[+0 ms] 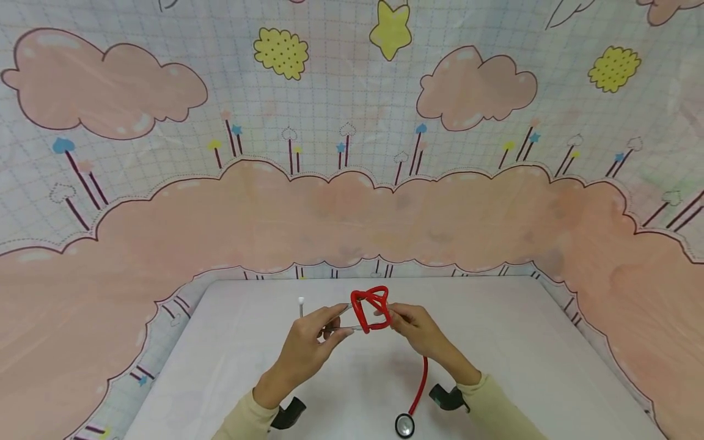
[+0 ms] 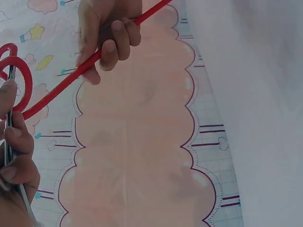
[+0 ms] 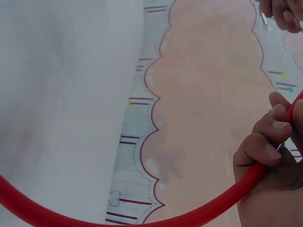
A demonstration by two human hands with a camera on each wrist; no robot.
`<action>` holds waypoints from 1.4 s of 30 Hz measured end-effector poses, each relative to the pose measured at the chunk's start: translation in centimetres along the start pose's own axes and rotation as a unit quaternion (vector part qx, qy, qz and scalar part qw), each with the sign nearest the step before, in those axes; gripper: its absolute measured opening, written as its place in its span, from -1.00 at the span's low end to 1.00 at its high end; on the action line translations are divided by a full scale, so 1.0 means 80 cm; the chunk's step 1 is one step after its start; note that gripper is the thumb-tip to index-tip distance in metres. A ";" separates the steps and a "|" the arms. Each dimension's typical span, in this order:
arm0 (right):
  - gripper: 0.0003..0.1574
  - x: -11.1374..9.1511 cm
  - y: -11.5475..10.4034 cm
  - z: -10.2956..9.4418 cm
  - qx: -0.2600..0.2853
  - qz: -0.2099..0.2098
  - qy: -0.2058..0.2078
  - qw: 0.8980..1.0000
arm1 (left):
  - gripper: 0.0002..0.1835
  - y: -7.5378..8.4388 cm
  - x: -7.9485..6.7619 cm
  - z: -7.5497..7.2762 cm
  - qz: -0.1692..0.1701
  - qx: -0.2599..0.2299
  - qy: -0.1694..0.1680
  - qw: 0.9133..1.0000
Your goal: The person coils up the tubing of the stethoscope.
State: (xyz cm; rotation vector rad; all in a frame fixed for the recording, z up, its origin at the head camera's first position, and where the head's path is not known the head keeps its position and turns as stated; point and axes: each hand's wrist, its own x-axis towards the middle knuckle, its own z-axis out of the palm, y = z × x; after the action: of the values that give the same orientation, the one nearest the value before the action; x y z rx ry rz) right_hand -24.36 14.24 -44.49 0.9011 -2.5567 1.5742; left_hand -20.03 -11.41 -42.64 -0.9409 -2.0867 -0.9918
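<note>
A stethoscope with red tubing is held up over the table, its upper tubing wound into loops between the two hands. My left hand grips its metal ear tubes, and a white ear tip sticks up behind the knuckles. My right hand pinches the red tubing at the right side of the loops; in the right wrist view its fingers curl round the tube. From there the tubing hangs down to the round chest piece, low in the head view.
A white tabletop lies under the hands. Behind it hangs a patterned cloth with clouds and stars. Black wrist-worn devices sit below both wrists, the right one beside the hanging tubing.
</note>
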 end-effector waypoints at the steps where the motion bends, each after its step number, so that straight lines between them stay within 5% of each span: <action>1: -0.65 -0.001 0.001 0.001 -0.004 -0.002 0.003 1.000 | -0.56 -0.002 0.000 0.000 -0.005 -0.004 0.007 1.000; 22: -0.66 -0.017 0.003 0.013 -0.007 0.037 -0.018 0.999 | -0.56 -0.016 0.002 -0.007 -0.136 -0.024 0.073 0.988; 42: -0.70 -0.041 -0.024 0.020 -0.025 0.012 -0.023 0.999 | -0.58 -0.032 0.004 -0.008 -0.152 0.027 0.099 0.983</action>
State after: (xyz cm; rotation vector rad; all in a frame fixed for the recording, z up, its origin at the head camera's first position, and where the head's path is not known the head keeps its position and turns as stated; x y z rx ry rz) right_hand -20.24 13.85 -44.66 0.9174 -2.6351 1.5048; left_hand -22.16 -13.00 -43.02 -0.4808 -2.1114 -1.1249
